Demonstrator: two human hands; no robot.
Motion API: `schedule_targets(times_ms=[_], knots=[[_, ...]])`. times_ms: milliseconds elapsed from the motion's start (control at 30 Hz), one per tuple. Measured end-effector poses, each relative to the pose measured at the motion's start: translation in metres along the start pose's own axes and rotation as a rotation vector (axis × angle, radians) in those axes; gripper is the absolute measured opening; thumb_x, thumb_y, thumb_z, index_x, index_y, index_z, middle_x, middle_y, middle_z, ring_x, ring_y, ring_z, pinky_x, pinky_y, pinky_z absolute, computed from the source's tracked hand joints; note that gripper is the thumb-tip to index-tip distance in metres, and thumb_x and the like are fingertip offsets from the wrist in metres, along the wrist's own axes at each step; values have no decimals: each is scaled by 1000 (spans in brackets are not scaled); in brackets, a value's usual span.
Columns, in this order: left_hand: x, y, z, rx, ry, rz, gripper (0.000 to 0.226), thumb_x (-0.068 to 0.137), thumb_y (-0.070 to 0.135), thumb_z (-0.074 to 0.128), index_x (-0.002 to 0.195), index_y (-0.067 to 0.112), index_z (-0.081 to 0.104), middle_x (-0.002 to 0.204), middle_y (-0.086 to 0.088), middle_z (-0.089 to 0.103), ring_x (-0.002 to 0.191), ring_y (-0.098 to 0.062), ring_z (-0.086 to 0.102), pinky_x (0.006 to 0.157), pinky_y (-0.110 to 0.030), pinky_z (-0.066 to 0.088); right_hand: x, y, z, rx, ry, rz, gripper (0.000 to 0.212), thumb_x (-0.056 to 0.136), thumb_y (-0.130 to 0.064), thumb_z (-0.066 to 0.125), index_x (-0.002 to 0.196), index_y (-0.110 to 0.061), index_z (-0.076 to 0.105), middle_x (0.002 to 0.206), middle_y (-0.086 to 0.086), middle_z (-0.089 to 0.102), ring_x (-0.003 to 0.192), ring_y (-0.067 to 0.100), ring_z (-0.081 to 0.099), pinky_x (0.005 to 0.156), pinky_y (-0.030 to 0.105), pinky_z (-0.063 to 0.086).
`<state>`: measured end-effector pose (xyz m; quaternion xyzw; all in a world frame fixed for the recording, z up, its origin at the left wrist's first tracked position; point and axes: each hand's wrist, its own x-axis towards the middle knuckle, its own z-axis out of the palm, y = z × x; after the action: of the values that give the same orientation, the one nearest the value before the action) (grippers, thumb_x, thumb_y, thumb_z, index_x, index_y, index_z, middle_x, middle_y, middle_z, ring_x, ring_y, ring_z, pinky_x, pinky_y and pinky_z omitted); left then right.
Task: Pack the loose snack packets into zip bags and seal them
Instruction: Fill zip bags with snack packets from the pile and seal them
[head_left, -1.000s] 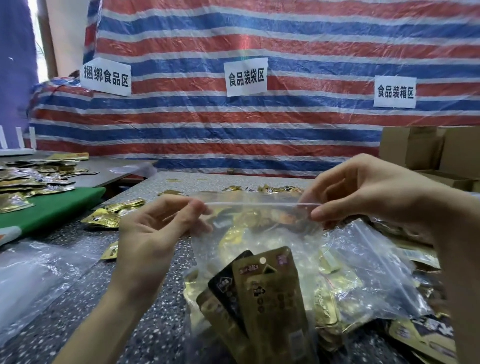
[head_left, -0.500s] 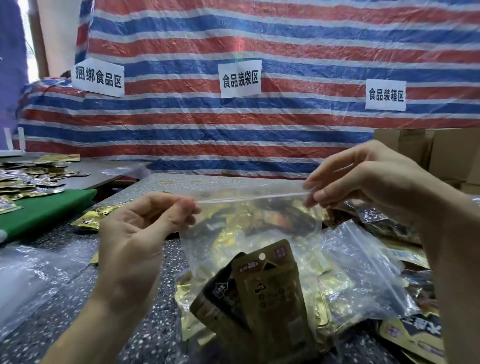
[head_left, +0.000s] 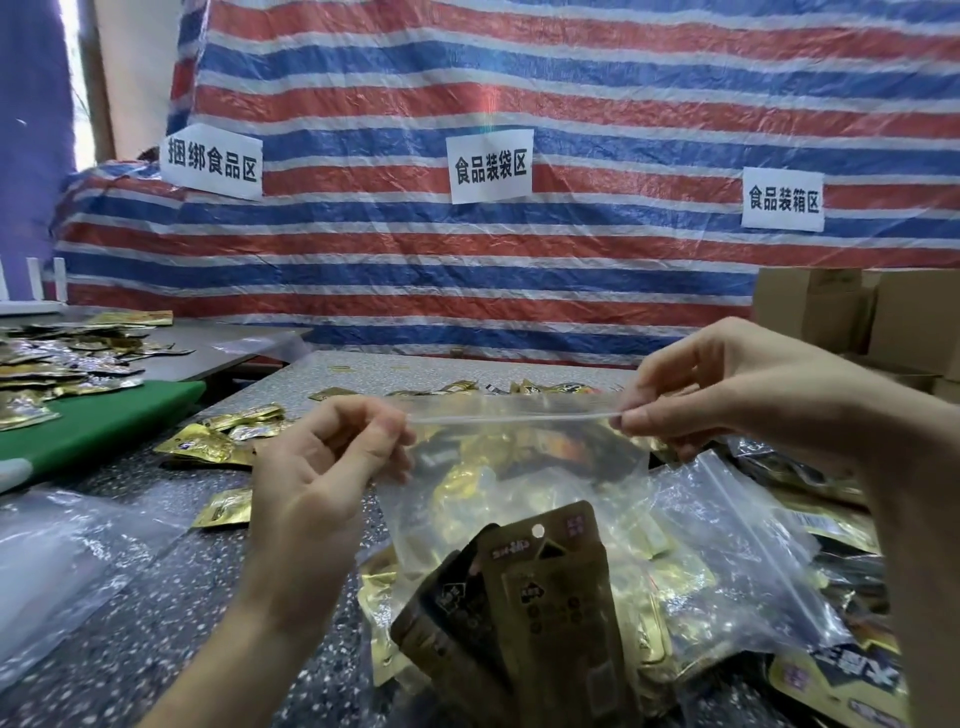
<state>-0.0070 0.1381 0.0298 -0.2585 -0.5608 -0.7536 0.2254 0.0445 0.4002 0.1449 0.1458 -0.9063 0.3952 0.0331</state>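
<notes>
I hold a clear zip bag (head_left: 519, 467) upright in front of me, its zip strip stretched level between both hands. My left hand (head_left: 322, 478) pinches the strip's left end, and my right hand (head_left: 727, 384) pinches the right end. Inside the bag stand brown and black snack packets (head_left: 550, 613), up to three of them. Loose gold snack packets (head_left: 208, 441) lie on the speckled table (head_left: 156, 623) to the left and behind the bag.
More clear zip bags (head_left: 727, 545) and packets are piled at the right. An empty plastic bag (head_left: 62, 561) lies at the left. A green board (head_left: 104, 415) and another packet-strewn table sit far left. Cardboard boxes (head_left: 857, 312) stand at the right, before a striped tarp.
Both hands still pinch the zip strip's ends; the right hand has risen a little between the earlier frames. The view has shifted slightly.
</notes>
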Motion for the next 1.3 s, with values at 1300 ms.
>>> schedule_targets(times_ms=[1300], knots=[[-10, 3, 7, 397, -81, 364, 15, 92, 18, 60, 84, 14, 72, 77, 6, 70, 72, -11, 66, 61, -27, 53, 31, -27, 82, -316, 44, -389, 10, 93, -30, 71, 86, -23, 73, 66, -24, 59, 60, -1, 53, 54, 17, 38]])
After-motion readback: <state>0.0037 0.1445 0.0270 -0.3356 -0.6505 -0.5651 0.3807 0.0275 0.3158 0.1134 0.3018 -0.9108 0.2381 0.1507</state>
